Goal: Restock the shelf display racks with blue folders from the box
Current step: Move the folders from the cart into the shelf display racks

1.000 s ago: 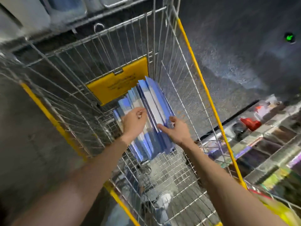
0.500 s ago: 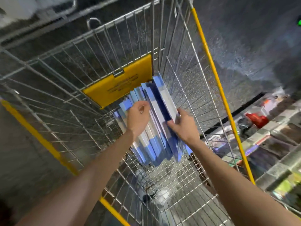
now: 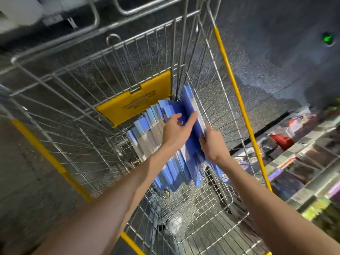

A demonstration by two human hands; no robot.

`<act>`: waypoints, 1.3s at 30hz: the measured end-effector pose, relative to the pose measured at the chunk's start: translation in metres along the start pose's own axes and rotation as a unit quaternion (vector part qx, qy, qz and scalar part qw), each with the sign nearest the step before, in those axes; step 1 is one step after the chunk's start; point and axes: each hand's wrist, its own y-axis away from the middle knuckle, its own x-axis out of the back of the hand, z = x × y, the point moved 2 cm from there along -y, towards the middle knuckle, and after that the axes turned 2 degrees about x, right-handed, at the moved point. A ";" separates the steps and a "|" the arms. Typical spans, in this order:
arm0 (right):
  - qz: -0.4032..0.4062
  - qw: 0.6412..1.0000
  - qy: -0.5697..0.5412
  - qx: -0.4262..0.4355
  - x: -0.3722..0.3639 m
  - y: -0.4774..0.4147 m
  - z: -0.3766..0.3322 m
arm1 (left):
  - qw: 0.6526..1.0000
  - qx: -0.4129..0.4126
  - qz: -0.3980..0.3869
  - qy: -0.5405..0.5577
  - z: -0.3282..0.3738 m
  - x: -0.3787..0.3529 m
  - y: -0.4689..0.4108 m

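A row of blue folders (image 3: 147, 137) stands on edge inside a wire shopping cart (image 3: 207, 74), leaning against its far end. My left hand (image 3: 174, 131) reaches into the row, with its fingers lying against the face of the rightmost folders (image 3: 191, 142). My right hand (image 3: 213, 142) grips that same bunch from its right side. The two hands hold the bunch between them, and it sits slightly higher than the other folders.
The cart has yellow rails (image 3: 233, 92) and a yellow sign plate (image 3: 136, 100) at its far end. Display shelves (image 3: 303, 162) with mixed goods run along the right. Dark speckled floor (image 3: 276, 61) surrounds the cart.
My hands have closed on the rightmost bunch of folders and parted it from the row. The view has shifted, so the cart sits higher and nearer in frame.
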 end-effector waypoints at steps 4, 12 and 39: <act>0.000 0.998 -0.044 0.045 0.020 0.026 -0.012 | 0.999 0.051 -0.010 -0.011 0.020 -0.029 0.010; -0.143 0.936 -0.321 0.013 0.058 0.073 -0.009 | 0.990 -0.039 0.050 -0.126 0.030 -0.029 0.046; 0.054 0.790 -0.582 0.183 0.176 0.337 -0.034 | 0.913 -0.348 0.023 -0.210 0.080 -0.014 0.399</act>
